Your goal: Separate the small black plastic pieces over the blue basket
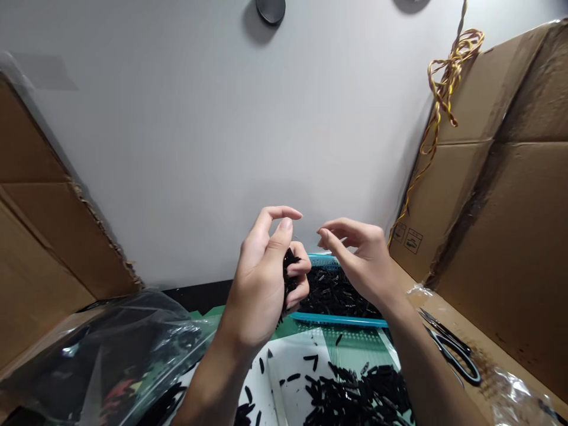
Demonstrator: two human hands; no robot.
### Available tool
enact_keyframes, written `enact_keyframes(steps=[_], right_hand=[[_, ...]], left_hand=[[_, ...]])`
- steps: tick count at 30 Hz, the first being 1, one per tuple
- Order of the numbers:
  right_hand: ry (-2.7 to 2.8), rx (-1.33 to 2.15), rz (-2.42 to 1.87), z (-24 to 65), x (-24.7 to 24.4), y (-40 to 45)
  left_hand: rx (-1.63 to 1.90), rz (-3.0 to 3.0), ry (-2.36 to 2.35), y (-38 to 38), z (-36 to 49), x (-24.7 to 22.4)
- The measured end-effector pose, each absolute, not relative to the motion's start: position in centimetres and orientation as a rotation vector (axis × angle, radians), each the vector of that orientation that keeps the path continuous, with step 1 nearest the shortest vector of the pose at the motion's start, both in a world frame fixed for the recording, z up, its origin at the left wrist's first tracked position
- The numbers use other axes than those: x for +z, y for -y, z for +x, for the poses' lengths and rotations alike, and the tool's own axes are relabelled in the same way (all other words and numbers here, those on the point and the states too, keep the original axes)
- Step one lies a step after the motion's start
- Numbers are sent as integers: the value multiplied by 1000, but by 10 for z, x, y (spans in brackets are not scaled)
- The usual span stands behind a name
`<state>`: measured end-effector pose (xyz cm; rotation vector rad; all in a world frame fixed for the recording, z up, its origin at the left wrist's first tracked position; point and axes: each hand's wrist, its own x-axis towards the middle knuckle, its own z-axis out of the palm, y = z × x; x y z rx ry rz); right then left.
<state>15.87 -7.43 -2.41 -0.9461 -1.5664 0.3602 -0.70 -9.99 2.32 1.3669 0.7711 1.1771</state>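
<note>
My left hand (261, 278) is raised near the middle, its lower fingers curled round a bunch of small black pieces (289, 278), with the index finger and thumb free above. To its right, my right hand (361, 251) hangs with thumb and index fingertips close together; whether anything is between them is too small to tell. Behind and below the hands stands a blue basket (341, 320) full of similar black pieces. A loose pile of black pieces (359, 393) lies in front, partly on a white sheet (293, 349).
Scissors (457, 352) lie at the right beside crumpled clear plastic (515, 390). A pale pointed tool (276, 384) rests on the sheet. A clear plastic bag (133, 349) lies at the left. Cardboard walls (510, 207) flank both sides, with twisted yellow wire (448, 77) hanging at the right.
</note>
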Motion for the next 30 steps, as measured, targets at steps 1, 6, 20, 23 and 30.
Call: enact_keyframes(steps=[1,6,20,23,30], right_hand=[[1535,375,-875,159,-18,83],[1619,445,-697,158,-1,112],[1600,624,-736,157,-2,106],[1491,645,-677,162,-2,104],[1311,651,-576,164,-3,101]], left_hand=[[1158,1368,-784,100,-6,22],[1131,1358,-764,100,-2,19],[1143,1358,-744,100,-4,20],[1119,1343,-723,97,-7,20],[1013,1370,-630,100,-7,19]])
